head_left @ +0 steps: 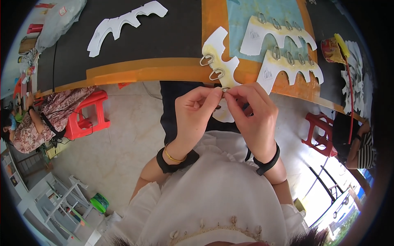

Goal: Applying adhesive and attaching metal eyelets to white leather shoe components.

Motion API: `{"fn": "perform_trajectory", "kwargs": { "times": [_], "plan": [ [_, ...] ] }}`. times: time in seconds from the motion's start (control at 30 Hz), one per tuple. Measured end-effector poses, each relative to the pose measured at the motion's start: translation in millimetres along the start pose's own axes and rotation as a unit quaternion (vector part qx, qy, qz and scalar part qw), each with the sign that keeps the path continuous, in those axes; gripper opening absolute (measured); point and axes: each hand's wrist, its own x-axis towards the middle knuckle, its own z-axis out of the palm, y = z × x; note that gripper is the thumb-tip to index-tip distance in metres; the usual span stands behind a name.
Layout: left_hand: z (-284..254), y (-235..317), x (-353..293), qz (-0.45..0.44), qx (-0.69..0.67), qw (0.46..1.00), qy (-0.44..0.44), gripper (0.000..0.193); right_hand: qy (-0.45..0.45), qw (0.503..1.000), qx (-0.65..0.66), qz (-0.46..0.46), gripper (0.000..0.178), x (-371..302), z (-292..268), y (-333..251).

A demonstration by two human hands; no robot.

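A white scalloped piece (225, 67) with yellowish stains hangs over the table's near edge. Two oval metal rings, one of them the lower ring (216, 74), sit along its left side. My left hand (196, 112) and my right hand (256, 112) meet just off the edge, thumbs and fingers pinched at another small metal ring (225, 89) on that piece. Fingers cover most of this ring. Below them, the lower end of the white piece shows between my hands.
Two similar pieces with rings, an upper one (254, 39) and a lower one (269, 74), lie at right. A plain white piece (127, 20) lies on the dark table (164, 45). Beyond are a tub (331, 50), white pieces (353, 78), red stools (88, 115) and two people seated.
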Motion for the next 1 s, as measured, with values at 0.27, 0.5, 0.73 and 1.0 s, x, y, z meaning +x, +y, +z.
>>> {"fn": "perform_trajectory", "kwargs": {
  "times": [0.27,0.5,0.73,1.0],
  "plan": [
    [1,-3,-3,0.008,0.003,1.000,0.007,0.015,-0.003,1.000,-0.021,-0.005,0.012,-1,3,4],
    [-2,0,0,-0.026,-0.064,0.997,-0.030,0.018,-0.033,0.999,-0.025,-0.003,0.014,4,3,4],
    [-6,3,4,-0.082,-0.042,0.994,-0.059,0.025,-0.032,0.999,-0.010,-0.039,0.016,3,2,11],
    [-3,13,7,-0.034,0.011,0.999,-0.033,0.023,-0.023,0.997,0.042,0.060,0.012,6,-5,9]
  ]
}}
